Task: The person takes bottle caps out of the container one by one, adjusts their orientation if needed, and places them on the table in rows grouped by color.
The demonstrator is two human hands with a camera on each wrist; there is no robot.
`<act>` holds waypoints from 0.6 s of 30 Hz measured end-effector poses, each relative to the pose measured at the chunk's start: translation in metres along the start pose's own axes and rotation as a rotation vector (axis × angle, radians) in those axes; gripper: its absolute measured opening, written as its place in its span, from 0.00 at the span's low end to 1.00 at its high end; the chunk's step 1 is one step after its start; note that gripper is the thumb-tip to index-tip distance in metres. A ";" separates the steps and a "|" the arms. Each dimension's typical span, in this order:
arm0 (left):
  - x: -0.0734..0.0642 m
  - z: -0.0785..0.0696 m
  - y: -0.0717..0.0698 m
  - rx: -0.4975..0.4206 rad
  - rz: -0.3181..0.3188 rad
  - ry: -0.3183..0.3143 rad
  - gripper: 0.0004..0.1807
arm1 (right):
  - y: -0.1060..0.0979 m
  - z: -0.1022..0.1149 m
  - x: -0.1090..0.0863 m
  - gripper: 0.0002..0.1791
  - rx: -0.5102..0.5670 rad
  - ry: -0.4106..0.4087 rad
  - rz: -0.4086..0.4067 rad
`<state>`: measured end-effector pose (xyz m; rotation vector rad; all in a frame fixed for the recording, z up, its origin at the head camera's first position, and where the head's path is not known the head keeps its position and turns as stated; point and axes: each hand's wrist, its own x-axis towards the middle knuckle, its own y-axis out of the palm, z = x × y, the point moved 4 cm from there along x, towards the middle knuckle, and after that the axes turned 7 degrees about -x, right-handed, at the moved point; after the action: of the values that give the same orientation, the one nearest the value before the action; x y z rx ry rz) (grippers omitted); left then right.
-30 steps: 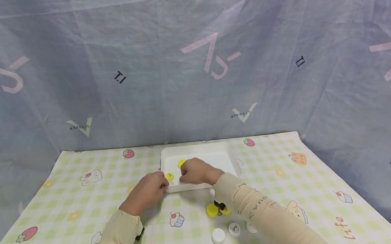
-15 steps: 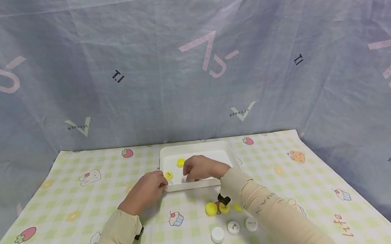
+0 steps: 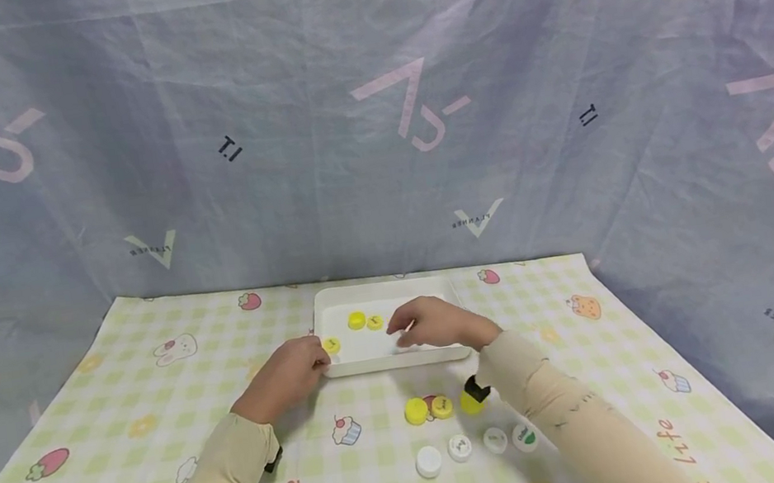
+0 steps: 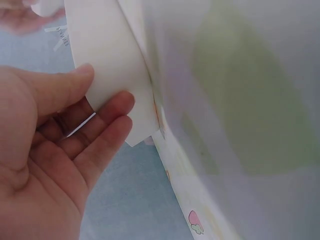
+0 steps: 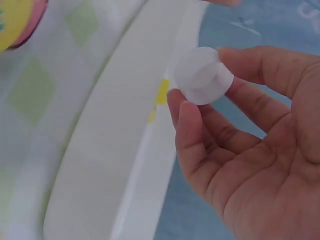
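Observation:
My left hand [image 3: 290,375] pinches the front left corner of a shallow white tray [image 3: 397,362]. In the left wrist view, thumb and fingers of the left hand [image 4: 55,120] lie on either side of the tray wall [image 4: 112,65]. Above the tray's right half, my right hand [image 3: 440,323] holds a white bottle cap [image 5: 202,75] between thumb and fingertips, as the right wrist view shows. Inside the tray lie a yellow cap [image 3: 331,346] by the left hand and two more towards the middle, a plain yellow cap [image 3: 357,320] and a printed yellow cap [image 3: 375,322].
Nearer than the tray is a row of yellow caps [image 3: 416,412], the rightmost partly behind the right wrist's black strap [image 3: 477,389]. In front of them sits a row of several white caps [image 3: 429,461]. A checked cloth [image 3: 167,475] covers the table; a grey-blue curtain [image 3: 309,119] hangs behind.
My right hand has moved rightwards over the tray, uncovering the printed yellow cap in its middle and more caps on the table. The left hand stays at the tray's corner.

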<state>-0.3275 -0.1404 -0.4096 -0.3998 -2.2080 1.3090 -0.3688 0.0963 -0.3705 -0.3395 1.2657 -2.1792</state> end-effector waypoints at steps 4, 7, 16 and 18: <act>-0.001 0.000 -0.002 -0.022 0.004 -0.022 0.16 | -0.016 -0.011 -0.032 0.13 0.012 -0.046 -0.037; -0.002 -0.001 -0.005 -0.048 -0.004 -0.017 0.17 | -0.026 -0.018 -0.060 0.13 0.004 -0.048 -0.063; -0.001 0.001 -0.002 -0.024 -0.013 0.005 0.16 | -0.031 -0.046 -0.135 0.11 0.104 -0.031 -0.026; -0.001 0.002 -0.001 -0.017 -0.016 0.013 0.16 | -0.028 -0.052 -0.146 0.11 0.131 -0.022 0.011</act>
<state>-0.3277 -0.1428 -0.4093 -0.3954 -2.2086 1.2766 -0.2886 0.2314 -0.3625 -0.3018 1.1039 -2.2292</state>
